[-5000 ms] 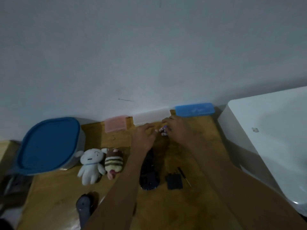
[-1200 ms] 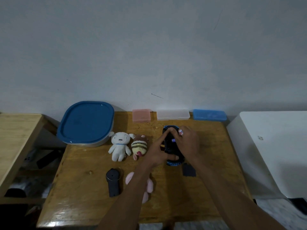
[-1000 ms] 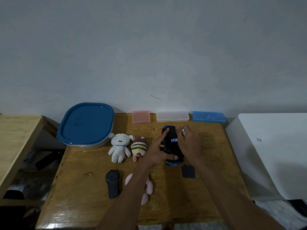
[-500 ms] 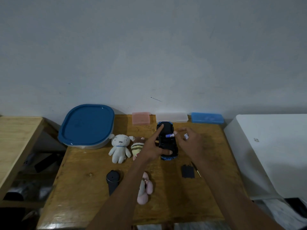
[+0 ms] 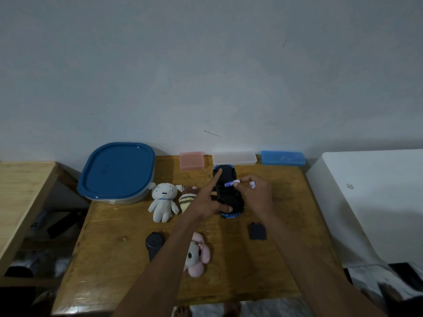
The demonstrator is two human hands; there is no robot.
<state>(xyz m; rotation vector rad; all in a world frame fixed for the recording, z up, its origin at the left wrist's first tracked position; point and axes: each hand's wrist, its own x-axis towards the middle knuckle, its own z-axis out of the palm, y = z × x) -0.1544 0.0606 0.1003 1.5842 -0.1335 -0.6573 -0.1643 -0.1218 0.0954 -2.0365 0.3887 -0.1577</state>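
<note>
1. Toward the far edge of the surface point(image 5: 114, 248), right of its middle, head view: toy car point(image 5: 229, 195), black with blue trim, lies on its roof with the underside up, lengthwise from the far edge toward the near one.
2. Left hand point(image 5: 206, 203): forefinger stretched straight, tip on the far end of the toy car. Thumb lies on the near end, so the car is held between the two. Other fingers are curled in.
3. Right hand point(image 5: 257, 195): thumb and fingertips pinch a blue battery point(image 5: 231, 183). It lies crosswise just over the car's underside; I cannot tell whether it touches. A second battery point(image 5: 252, 184), white end showing, sits tucked in the same hand.
4. Black cover point(image 5: 257, 231) lies flat on the surface, nearer the near edge than the car and close to the right forearm.
5. Along the far edge, left to right: pink box point(image 5: 191, 160), clear box point(image 5: 234, 157), blue box point(image 5: 283, 158).
6. Far left corner: container with blue lid point(image 5: 117, 170), overhanging the left edge.
7. Beside it, toward the middle: white plush point(image 5: 163, 201) and striped plush point(image 5: 186, 199), side by side.
8. Nearer the near edge: black handset point(image 5: 154, 244) and pink plush point(image 5: 197, 256), both partly behind the left forearm.
9. White cabinet point(image 5: 370, 202) stands off the right edge.
</note>
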